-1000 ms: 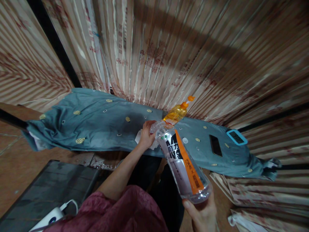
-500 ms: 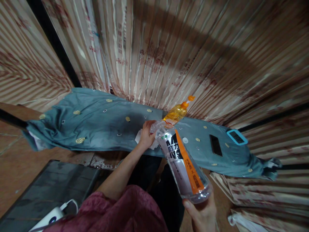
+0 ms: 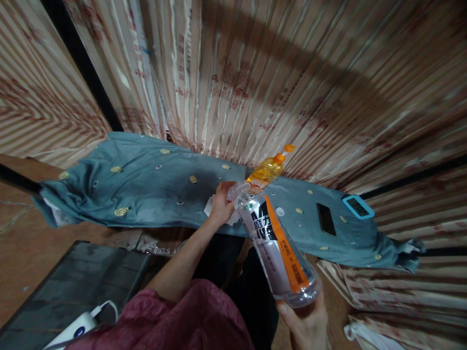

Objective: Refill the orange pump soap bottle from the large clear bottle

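Observation:
A large clear plastic bottle (image 3: 279, 253) with a silver, black and orange label lies tilted between my hands, its base toward me. My right hand (image 3: 308, 321) grips it at the base, thumb on the near side. At the far, narrower end, my left hand (image 3: 222, 206) is closed around clear plastic that looks like the bottle's neck; its fingertips are partly hidden. White tissue (image 3: 209, 205) shows beside the left hand. Just beyond the bottle's top stands a pump bottle (image 3: 268, 170) of yellow-orange liquid with an orange pump. A small white round cap (image 3: 279, 211) lies to the right.
Blue-green cloth (image 3: 146, 194) with pineapple prints covers the narrow table. A dark phone (image 3: 326, 219) and a blue-framed digital timer (image 3: 358, 207) lie on its right. Striped curtains (image 3: 233, 73) and black poles (image 3: 82, 63) surround it. A white device (image 3: 75, 330) rests on the dark surface at lower left.

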A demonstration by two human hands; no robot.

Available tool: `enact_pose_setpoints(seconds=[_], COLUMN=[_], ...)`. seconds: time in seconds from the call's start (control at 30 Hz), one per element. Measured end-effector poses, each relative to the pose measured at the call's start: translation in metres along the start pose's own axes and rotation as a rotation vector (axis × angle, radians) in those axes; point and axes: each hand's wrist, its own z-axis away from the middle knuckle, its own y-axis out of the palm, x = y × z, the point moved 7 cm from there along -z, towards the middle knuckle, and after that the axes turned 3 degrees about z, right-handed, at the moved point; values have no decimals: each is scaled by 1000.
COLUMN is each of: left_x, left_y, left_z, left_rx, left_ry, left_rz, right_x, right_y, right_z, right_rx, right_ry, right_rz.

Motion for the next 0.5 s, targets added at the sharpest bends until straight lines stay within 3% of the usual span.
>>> enact_pose_setpoints(seconds=[0.5], left_x=[-3], left_y=[1], left_z=[0], left_rx=[29], left_ry=[10], left_rz=[-17], right_x=[11], right_y=[12], right_z=[12], right_rx=[-98], right_ry=[91], right_rz=[-135])
